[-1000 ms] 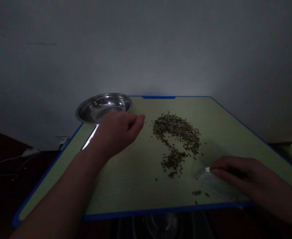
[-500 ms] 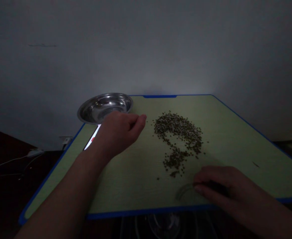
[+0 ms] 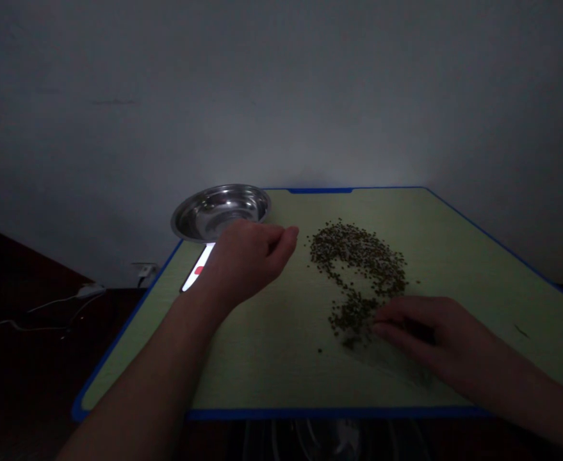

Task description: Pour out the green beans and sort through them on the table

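My left hand is closed in a fist above the table, just in front of a shiny metal bowl. Whatever the fist may contain is hidden. My right hand pinches a faint, see-through plastic piece, blurred and hard to make out. Its fingertips are at the near end of a spread of small grains. The far part of the grains mixes dark and pale ones in a curve; the near clump looks mostly dark green.
A lit phone lies on the pale table beneath my left wrist. Blue edging borders the tabletop. A thin dark fleck lies at right. The wall stands behind. Cables and a power strip are at lower left.
My right hand has swung toward the front edge and then forward and left to the near grains, carrying the clear plastic. My left fist keeps its pose; the whole view has shifted slightly.
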{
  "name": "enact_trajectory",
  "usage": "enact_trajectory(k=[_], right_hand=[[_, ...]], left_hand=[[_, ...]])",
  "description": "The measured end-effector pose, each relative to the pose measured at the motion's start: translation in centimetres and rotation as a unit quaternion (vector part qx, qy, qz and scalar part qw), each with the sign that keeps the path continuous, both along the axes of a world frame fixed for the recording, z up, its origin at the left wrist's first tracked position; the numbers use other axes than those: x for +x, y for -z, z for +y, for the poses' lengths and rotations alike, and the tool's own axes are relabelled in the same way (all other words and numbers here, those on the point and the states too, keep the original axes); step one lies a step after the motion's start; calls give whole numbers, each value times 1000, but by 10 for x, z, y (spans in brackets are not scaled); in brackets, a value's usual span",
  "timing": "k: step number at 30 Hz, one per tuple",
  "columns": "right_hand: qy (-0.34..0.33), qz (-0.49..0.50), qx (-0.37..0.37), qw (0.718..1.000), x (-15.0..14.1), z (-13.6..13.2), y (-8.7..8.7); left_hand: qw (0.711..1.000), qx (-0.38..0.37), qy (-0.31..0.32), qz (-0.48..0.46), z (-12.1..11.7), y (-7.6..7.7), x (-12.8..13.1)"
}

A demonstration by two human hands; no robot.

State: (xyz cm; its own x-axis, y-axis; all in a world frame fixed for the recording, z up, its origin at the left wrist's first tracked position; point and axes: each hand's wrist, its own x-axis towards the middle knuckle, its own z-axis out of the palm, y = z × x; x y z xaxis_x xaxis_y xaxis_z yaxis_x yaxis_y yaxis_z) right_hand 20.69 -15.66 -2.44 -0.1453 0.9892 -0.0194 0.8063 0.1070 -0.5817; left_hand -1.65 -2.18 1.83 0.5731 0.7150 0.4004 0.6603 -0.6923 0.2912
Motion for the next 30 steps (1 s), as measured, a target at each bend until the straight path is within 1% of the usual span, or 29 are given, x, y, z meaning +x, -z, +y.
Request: enact_trajectory(k=[3, 6, 13, 18, 21, 26, 28, 30], right_hand=[[-10, -8, -1, 1000, -8, 7, -1], [-34, -23, 5, 999, -17, 14, -3], [-84, -56, 42, 994, -31, 24, -7], [-144, -5, 17, 989, -36, 20, -8], [-168, 19, 7, 986, -39, 15, -9], [-167, 27, -12, 985, -36, 7, -15], [-150, 26, -8, 988, -29, 5, -17], [-118, 20, 6, 993, -17, 5, -20]], left_hand=[[1000, 0, 1, 4, 0, 0, 0], [1000, 1, -3, 5, -1, 0, 1], [1000, 4, -4, 12, -1, 0, 1], [1000, 5, -3, 11, 0, 1, 0], [1000, 1, -1, 10, -1, 1, 0], [1000, -2, -2, 12, -1, 0, 0], [1000, -3, -2, 12, -1, 0, 0], [1000, -4, -1, 13, -1, 0, 0]])
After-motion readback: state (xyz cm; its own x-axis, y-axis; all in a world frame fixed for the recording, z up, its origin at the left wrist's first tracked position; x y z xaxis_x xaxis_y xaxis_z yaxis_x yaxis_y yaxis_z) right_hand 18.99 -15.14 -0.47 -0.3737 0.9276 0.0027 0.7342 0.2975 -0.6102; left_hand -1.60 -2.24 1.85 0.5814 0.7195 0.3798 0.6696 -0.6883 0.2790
